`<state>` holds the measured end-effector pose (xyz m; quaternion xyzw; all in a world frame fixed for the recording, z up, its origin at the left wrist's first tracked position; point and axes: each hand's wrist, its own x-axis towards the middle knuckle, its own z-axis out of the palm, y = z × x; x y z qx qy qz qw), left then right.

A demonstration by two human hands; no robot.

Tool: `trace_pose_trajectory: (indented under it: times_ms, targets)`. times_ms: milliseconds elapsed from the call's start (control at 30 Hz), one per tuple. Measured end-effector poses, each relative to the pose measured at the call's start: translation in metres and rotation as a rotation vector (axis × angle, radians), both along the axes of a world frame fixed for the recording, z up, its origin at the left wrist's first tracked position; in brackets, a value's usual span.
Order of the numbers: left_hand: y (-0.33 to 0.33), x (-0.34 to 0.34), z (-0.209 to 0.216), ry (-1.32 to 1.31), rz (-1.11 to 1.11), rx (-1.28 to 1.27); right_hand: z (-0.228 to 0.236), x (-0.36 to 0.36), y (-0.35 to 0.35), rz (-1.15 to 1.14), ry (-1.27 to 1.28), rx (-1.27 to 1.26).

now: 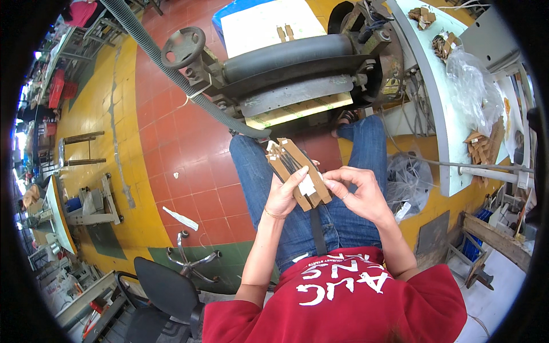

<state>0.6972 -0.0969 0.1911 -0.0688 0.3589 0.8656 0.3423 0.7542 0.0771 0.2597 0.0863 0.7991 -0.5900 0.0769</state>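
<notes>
My left hand [279, 199] is closed around a bundle of flat brown strips [293, 166], held over my lap. The strips look like leather or card; I cannot tell which. Dark slots or lines run between some of them, and small white patches show on the top ends and near my thumb. At the bundle's right edge, my right hand [360, 191] has its thumb and fingers drawn together in a pinch. Whatever lies between those fingertips is too small to make out.
Ahead stands a machine with a dark roller [289, 57], a handwheel [183, 48] and a pale board [257, 28] bearing small brown pieces. A grey hose [166, 63] hangs at left. The right-hand table [432, 74] carries brown stacks and clear plastic [472, 86]. An office chair [166, 288] stands lower left.
</notes>
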Motion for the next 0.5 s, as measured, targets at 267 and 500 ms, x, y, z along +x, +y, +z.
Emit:
trace_pose_trajectory:
  times_ms: [267, 500]
  targets:
    - [0.0020, 0.0034, 0.0020, 0.042, -0.013, -0.001, 0.0025, -0.0009, -0.0038, -0.053, -0.017, 0.066]
    - [0.0032, 0.0014, 0.0045, 0.080, -0.045, -0.054, 0.0007, -0.0005, -0.0046, 0.039, 0.180, 0.357]
